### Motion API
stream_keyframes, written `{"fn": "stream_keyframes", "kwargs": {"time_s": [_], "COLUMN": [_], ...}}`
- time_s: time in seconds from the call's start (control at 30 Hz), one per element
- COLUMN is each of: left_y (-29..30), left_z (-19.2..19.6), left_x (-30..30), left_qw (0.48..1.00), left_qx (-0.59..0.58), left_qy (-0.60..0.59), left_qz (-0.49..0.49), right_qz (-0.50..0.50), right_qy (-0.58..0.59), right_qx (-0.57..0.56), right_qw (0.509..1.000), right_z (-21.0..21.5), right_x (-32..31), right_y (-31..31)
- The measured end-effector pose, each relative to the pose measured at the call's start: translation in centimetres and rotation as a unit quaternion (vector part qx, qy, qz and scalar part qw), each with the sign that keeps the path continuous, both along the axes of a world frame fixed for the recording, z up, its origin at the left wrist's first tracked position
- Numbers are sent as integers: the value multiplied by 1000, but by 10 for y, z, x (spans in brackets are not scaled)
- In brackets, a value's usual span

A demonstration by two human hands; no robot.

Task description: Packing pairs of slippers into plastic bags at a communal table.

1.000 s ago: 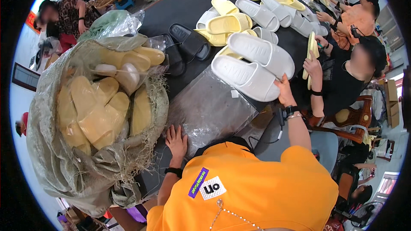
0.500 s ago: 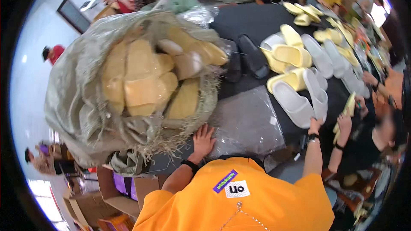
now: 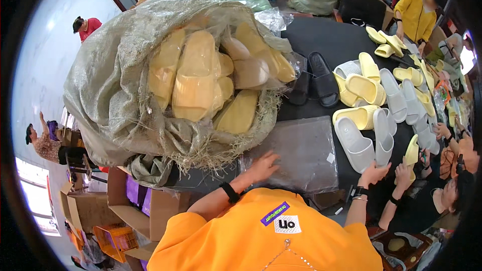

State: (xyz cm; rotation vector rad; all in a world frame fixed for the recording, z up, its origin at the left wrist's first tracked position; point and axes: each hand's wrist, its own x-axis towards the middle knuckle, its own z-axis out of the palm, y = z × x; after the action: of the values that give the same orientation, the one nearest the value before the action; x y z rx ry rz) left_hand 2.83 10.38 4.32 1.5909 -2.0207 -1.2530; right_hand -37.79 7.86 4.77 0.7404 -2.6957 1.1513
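Observation:
My left hand [image 3: 263,166] reaches over a flat, clear plastic bag [image 3: 301,145] lying on the black table. Its fingers are stretched and hold nothing. At the heel ends of a pair of pale grey slippers, my right hand [image 3: 374,174] has its fingers closed; one grey slipper [image 3: 354,145] lies left of the other grey slipper [image 3: 383,138]. A yellow slipper [image 3: 357,117] rests just behind them. To the left, a big woven sack [image 3: 115,90] gapes, full of yellow slippers [image 3: 193,88] in clear wrapping.
Black slippers [image 3: 322,83] lie between the sack and more yellow and grey slippers [image 3: 394,95]. At right, a co-worker in black [image 3: 419,206] holds a yellow slipper [image 3: 411,151]. Cardboard boxes [image 3: 170,208] stand at lower left. A person in yellow [image 3: 416,17] is at the far right.
My left hand has left the sack's frayed rim and moved right over the clear bag. My right hand stays by the grey slippers' heels. The whole view has shifted.

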Motion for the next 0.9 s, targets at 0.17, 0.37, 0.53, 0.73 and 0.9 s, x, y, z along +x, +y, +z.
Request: {"fn": "stream_keyframes", "kwargs": {"time_s": [0.17, 0.37, 0.53, 0.73, 0.9], "left_y": [-62, -121, -150, -162, -159], "left_z": [85, 128, 103, 76, 82], "left_x": [-37, -17, 9, 34, 36], "left_qw": [938, 915, 866, 847, 811], "left_qx": [-308, -347, -393, -384, -436], "left_qy": [147, -101, -221, -234, -160], "left_qz": [57, 181, 217, 282, 357], "right_qz": [321, 514, 559, 581, 583], "right_qy": [178, 53, -19, -20, -6], "right_qx": [-30, 160, 252, 224, 230], "right_qw": [930, 841, 790, 782, 780], "right_z": [-27, -30, -55, -64, -69], "right_x": [68, 124, 132, 123, 113], "right_y": [-4, 29, 47, 43, 46]}}
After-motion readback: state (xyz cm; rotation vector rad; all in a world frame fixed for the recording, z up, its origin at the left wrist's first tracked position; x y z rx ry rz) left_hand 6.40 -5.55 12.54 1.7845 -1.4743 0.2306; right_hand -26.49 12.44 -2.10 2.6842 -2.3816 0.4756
